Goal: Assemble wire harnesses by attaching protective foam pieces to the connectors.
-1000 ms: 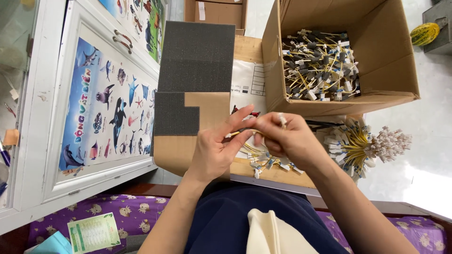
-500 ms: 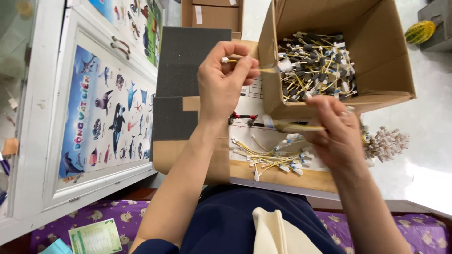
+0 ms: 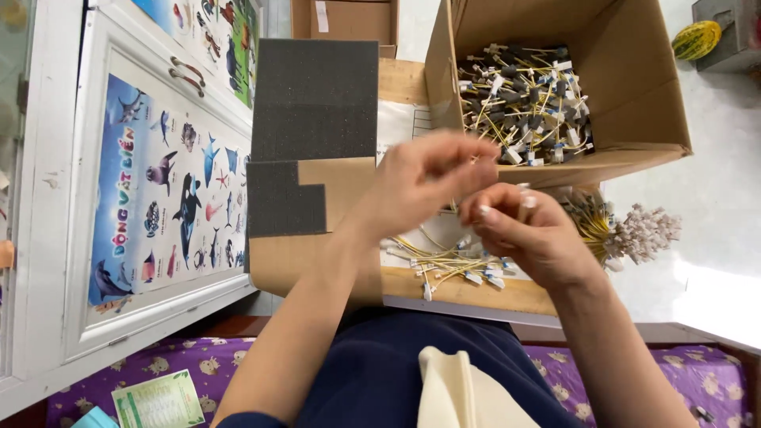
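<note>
We see the cabinet (image 3: 119, 198) with its sea-animal poster out at nine o'clock, and the open box (image 3: 634, 111) at one o'clock, full of yellow wired parts (image 3: 527, 103). A dark foam sheet (image 3: 313, 119) lies at eleven. Centre frame, the left hand (image 3: 424, 178) blurs, fingers bunched together. The right hand (image 3: 531, 234) sits just beside it, pinching a small white-tipped wire (image 3: 525, 204). Loose wires (image 3: 452, 265) lie on the board (image 3: 476, 293) beneath both hands.

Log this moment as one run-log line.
left hand: blurred, over board | right hand: pinching small part | box: full of wires
</note>
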